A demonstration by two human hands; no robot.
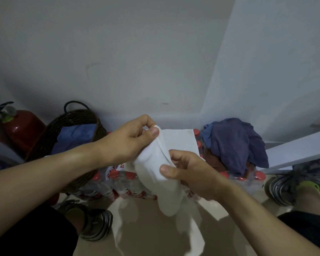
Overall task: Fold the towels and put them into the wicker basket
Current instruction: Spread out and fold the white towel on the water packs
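Two hands on one white towel here, and only the head view to go by, so that's the whole story

Left hand is up and farther out, thumb and fingers pinching the towel's top edge near a corner. Right hand sits lower and closer to the body, thumb pressed on the front of the cloth with the fingers curled round behind it, so it's clamped on too. Between the two grips the towel runs on a slant, upper left down to lower right, and the rest just hangs loose toward the floor between the person's feet. It's held in the air and I can't make out any neat fold in it, so I'd say the folding is only getting started.

The bit that matters for what comes next: the long axis is basically vertical, dangling below the fingers, so the free end has to come up to meet the pinched edge.

The wicker basket is off to the left, standing at the left end of a pack of red-capped bottles, with a blue towel already inside. So the left hand is the nearer one for the drop. A heap of dark blue cloths waits on the right end of the bottles. There's a red fire extinguisher behind the basket, too
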